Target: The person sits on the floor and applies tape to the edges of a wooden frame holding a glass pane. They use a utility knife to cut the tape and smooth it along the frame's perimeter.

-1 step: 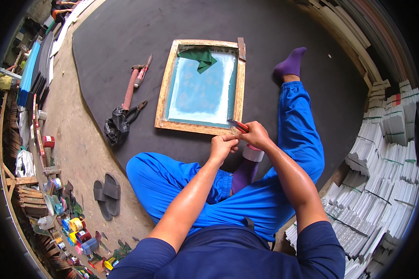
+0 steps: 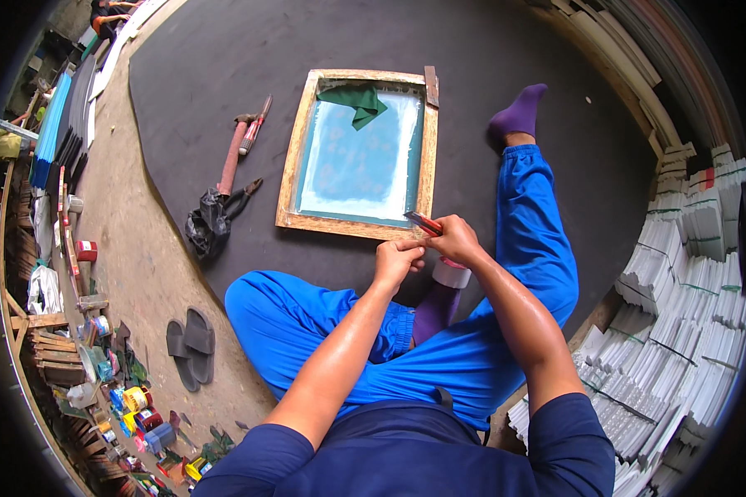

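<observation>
A wooden-framed screen (image 2: 425, 178) lies on the dark mat, its mesh pale blue and white. A dark green cloth scrap (image 2: 361, 103) rests at its far end. My right hand (image 2: 457, 239) is closed around a red and black utility knife (image 2: 423, 223), whose tip points left over the frame's near right corner. Close against it, my left hand (image 2: 398, 263) has its fingers pinched together just off the frame's near edge; whatever they hold is too small to make out. Below my right hand, beside my purple-socked foot, is a white roll (image 2: 451, 273) with a reddish top.
Left of the frame lie a hammer (image 2: 233, 157), a screwdriver (image 2: 256, 125), pliers (image 2: 246, 197) and a crumpled black bag (image 2: 209, 225). Sandals (image 2: 191, 349) sit on the concrete. Tied white stacks (image 2: 671, 331) line the right; paint cans (image 2: 138, 400) crowd the lower left. A person (image 2: 108, 18) sits far left.
</observation>
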